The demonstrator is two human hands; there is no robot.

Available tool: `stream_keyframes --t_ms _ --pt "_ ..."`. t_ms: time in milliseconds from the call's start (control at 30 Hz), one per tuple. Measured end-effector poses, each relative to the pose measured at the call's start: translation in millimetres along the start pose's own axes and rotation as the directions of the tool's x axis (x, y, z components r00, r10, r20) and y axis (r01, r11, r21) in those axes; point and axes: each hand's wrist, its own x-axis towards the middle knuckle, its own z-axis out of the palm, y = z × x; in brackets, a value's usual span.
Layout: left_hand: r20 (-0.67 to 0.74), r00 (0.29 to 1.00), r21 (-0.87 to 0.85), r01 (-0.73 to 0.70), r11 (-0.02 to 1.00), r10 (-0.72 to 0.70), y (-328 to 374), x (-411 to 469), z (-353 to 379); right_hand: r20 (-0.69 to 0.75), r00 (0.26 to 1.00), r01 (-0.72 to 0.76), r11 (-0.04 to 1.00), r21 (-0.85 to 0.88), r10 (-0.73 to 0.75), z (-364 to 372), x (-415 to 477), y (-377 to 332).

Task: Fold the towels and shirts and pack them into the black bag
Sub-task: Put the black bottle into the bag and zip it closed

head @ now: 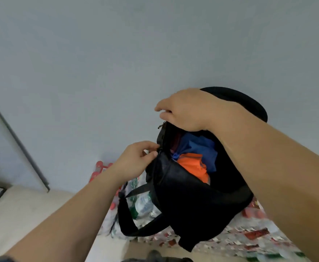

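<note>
The black bag (189,201) is held up in the air in front of me, its zipper mouth gaping. Inside it show a blue cloth (198,146) and an orange cloth (194,166), bunched together, with a dark reddish piece at the left edge. My left hand (136,159) pinches the near left rim of the opening by the zipper. My right hand (185,110) grips the far top edge of the bag from above. A black strap (128,220) loops down below the bag.
A plain grey-white wall fills the upper view. A grey bar (19,140) leans at the left. Below the bag lie packs of plastic bottles with red caps (249,235) on a light floor (22,214).
</note>
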Motion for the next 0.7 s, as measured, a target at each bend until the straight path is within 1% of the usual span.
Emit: stream_keyframes --t_ms 33,133,233,300,367,433,533,600,700 --pt "0.013 1.0 -0.024 0.0 1.0 0.0 -1 2 1 0.028 1.0 -0.007 1.0 0.004 0.007 0 1 -1" --pt "0.032 0.999 -0.094 0.006 0.996 -0.003 -1 4 3 0.09 0.996 -0.005 0.995 0.1 -0.004 9 -3 -4" --pt "0.099 0.995 -0.153 0.037 0.988 -0.022 -6 5 4 0.202 0.979 -0.017 0.993 0.114 -0.007 29 -10 -3" --pt "0.135 0.99 -0.17 0.066 0.983 -0.044 -12 5 6 0.239 0.971 -0.039 0.994 0.102 0.013 43 -15 -3" --pt "0.132 0.99 -0.188 0.082 0.979 -0.058 -17 6 9 0.213 0.976 -0.071 0.995 0.073 0.054 54 -18 -5" --pt "0.119 0.99 -0.24 0.097 0.966 -0.07 -20 8 13 0.168 0.982 -0.094 0.994 0.056 0.083 60 -21 -9" --pt "0.113 0.99 -0.262 0.109 0.959 -0.082 -20 13 17 0.128 0.987 -0.103 0.994 0.032 0.098 66 -25 -15" --pt "0.111 0.99 -0.254 0.109 0.961 -0.083 -18 16 18 0.136 0.986 -0.103 0.994 0.021 0.1 68 -25 -18" --pt "0.103 0.992 -0.245 0.101 0.964 -0.078 -17 19 18 0.203 0.976 -0.081 0.997 0.016 0.077 70 -19 -23"
